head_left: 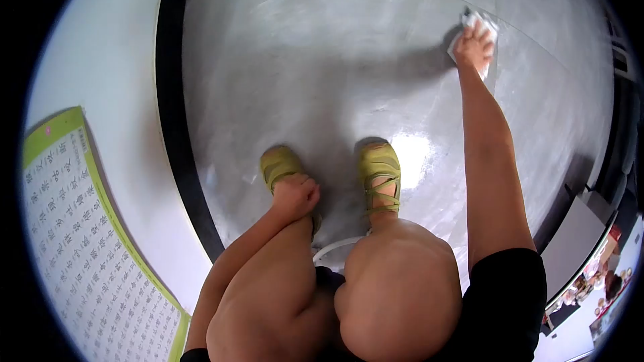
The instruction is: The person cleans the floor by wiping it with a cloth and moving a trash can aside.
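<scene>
My right hand [475,48] reaches out to the far right, its fingers pressing a crumpled white cloth [493,27] against the grey floor [302,40]. Whether the cloth is fabric or paper I cannot tell. Closer to me, my left hand [296,196] is curled into a fist beside my left shin, just above the green shoe [280,161]. Nothing shows in that fist. A second green shoe [380,161], with crossed straps, is planted to its right.
A white wall [127,47] with a black baseboard [176,94] runs along the left, bearing a green-edged character chart [87,228]. On the right stands a grey-white panel or cabinet [573,241] with cluttered items behind it. A white curved band [332,247] shows between my legs.
</scene>
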{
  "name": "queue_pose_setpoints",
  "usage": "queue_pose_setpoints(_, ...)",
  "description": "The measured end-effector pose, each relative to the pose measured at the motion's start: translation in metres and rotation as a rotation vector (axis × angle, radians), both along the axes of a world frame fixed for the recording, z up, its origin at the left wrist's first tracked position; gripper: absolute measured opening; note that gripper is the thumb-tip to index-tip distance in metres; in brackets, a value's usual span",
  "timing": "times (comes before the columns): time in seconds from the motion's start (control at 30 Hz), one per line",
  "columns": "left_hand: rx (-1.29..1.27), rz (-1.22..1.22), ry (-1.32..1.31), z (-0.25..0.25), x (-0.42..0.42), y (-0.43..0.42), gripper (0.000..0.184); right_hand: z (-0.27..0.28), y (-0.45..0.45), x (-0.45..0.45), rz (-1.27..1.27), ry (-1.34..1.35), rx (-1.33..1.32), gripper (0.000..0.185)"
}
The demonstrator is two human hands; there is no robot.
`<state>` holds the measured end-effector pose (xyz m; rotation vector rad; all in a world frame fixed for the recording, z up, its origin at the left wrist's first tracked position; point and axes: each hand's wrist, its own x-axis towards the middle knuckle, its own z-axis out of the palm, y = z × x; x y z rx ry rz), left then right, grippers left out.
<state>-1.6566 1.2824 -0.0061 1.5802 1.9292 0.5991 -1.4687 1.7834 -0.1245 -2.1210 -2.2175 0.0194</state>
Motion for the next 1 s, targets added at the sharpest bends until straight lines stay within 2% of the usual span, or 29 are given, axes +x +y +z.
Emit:
queue_pose_setpoints(0.03,-0.018,-0.026,0.022,0.001,-0.001,0.001,0.017,-0.004,-0.001,-0.024,0.107,-0.028,0.013,0.057)
queue_pose_setpoints(0.07,-0.034,-0.052,0.043,0.002,-0.001,0.003,0.016,-0.009,-0.006,-0.048,0.209,0.088,0.005,0.055)
queue_pose_setpoints(0.1,-0.052,-0.075,0.062,0.003,0.0,0.003,0.015,0.002,-0.024,-0.081,0.316,-0.01,-0.015,0.054)
queue_pose_setpoints(0.13,-0.05,-0.118,0.066,0.001,-0.001,0.002,0.015,-0.005,-0.044,-0.108,0.459,0.016,0.068,0.053)
queue_pose_setpoints(0.2,-0.037,-0.206,0.078,-0.005,-0.002,0.003,0.014,-0.01,-0.1,-0.157,0.737,0.187,0.145,0.053)
queue_pose_setpoints(0.23,-0.056,-0.223,0.116,-0.008,-0.001,0.001,0.012,0.008,-0.141,-0.177,0.847,0.055,0.09,0.053)
queue_pose_setpoints(0.33,-0.167,-0.238,0.229,-0.016,0.007,0.002,0.01,0.04,-0.25,-0.196,1.162,0.205,-0.092,0.048)
queue_pose_setpoints(0.4,-0.322,-0.187,0.296,-0.017,0.015,0.008,0.01,0.045,-0.302,-0.186,1.375,0.34,-0.092,0.05)
queue_pose_setpoints(0.5,-0.449,-0.133,0.293,-0.023,0.018,0.01,0.009,0.056,-0.315,-0.174,1.53,0.397,-0.246,0.052)
queue_pose_setpoints(0.53,-0.353,-0.119,0.285,-0.023,0.017,0.008,0.009,0.055,-0.305,-0.174,1.579,0.374,-0.238,0.054)
queue_pose_setpoints(0.6,-0.162,-0.097,0.27,-0.023,0.014,0.004,0.008,0.055,-0.264,-0.178,1.526,0.283,-0.222,0.056)
queue_pose_setpoints(0.7,-0.157,-0.06,0.182,-0.028,0.014,0.001,0.011,0.053,-0.189,-0.185,1.09,0.096,-0.055,0.057)
queue_pose_setpoints(0.77,-0.215,-0.082,0.184,-0.026,0.013,0.001,0.011,0.025,-0.133,-0.19,0.913,0.071,0.174,0.058)
queue_pose_setpoints(0.83,-0.226,-0.08,0.165,-0.022,0.01,0.003,0.011,0.018,-0.095,-0.212,0.753,0.091,0.122,0.058)
queue_pose_setpoints(0.93,-0.188,-0.061,0.11,-0.019,0.007,0.002,0.011,0.016,-0.088,-0.253,0.627,0.024,0.073,0.055)
queue_pose_setpoints(1.0,-0.169,-0.081,0.076,-0.022,0.007,0.001,0.011,0.003,-0.106,-0.284,0.808,0.025,0.159,0.054)
